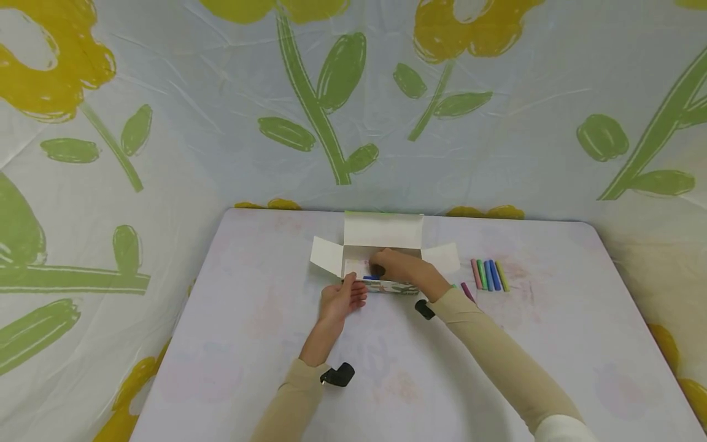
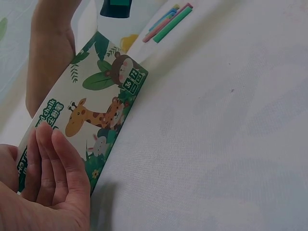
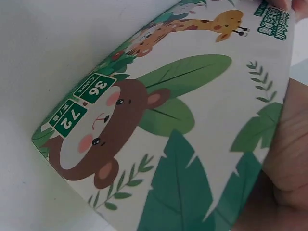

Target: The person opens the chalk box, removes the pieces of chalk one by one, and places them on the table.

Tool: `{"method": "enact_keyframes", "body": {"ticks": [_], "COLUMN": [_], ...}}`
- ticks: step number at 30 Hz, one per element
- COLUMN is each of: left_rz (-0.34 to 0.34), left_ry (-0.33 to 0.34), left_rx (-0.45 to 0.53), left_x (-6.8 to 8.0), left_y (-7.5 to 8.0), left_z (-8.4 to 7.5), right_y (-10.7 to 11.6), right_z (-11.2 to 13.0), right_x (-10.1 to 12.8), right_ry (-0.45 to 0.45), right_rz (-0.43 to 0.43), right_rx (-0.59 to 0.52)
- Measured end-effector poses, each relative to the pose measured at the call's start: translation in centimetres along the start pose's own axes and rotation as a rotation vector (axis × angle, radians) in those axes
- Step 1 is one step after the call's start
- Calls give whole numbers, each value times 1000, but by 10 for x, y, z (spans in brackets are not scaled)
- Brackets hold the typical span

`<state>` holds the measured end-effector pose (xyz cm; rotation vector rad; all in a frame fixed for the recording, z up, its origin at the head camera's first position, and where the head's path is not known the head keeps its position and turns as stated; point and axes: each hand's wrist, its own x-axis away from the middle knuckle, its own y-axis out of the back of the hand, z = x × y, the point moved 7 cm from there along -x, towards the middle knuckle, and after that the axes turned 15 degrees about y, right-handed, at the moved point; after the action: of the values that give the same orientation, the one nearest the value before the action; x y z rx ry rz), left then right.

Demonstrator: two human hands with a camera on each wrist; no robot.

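An open cardboard box (image 1: 383, 232) with jungle animal prints (image 2: 103, 108) (image 3: 183, 120) lies at the middle of the table. My right hand (image 1: 394, 265) reaches down into it, fingers curled over a blue chalk stick (image 1: 371, 277) at the box's left part. My left hand (image 1: 345, 299) rests against the box's front wall near its left end, its fingers (image 2: 53, 159) straight and flat on the printed side. The rest of the box's inside is hidden by the right hand. In the right wrist view only the heel of the right hand (image 3: 284, 173) shows beside the print.
Several loose chalk sticks (image 1: 488, 275) (image 2: 168, 21) lie in a row to the right of the box, a purple one (image 1: 466, 290) closer to my right sleeve. The white table (image 1: 497, 368) sits against a flower-print cloth backdrop.
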<state>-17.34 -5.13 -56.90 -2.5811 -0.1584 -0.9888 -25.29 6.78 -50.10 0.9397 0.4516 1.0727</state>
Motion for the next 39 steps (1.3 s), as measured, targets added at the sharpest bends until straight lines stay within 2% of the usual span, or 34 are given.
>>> {"method": "enact_keyframes", "body": {"ticks": [9,19,27,39], "left_rz": [11,23,24,28], "left_ry": [-4,-21,-22,-30], "left_rx": [14,14,19,33], "left_x": [-3,-3,-4,-4], "left_y": [1,1,1,0], "left_z": [2,0,0,1], "right_y": [9,31,42,61], "right_z": [0,2,-7,-17], "right_x": [15,40,64,104], "right_ry": [59,123,68,-28], "right_rz": [-78,-216,-295,-451], "right_rx": [-104,-215,-226,-316]}}
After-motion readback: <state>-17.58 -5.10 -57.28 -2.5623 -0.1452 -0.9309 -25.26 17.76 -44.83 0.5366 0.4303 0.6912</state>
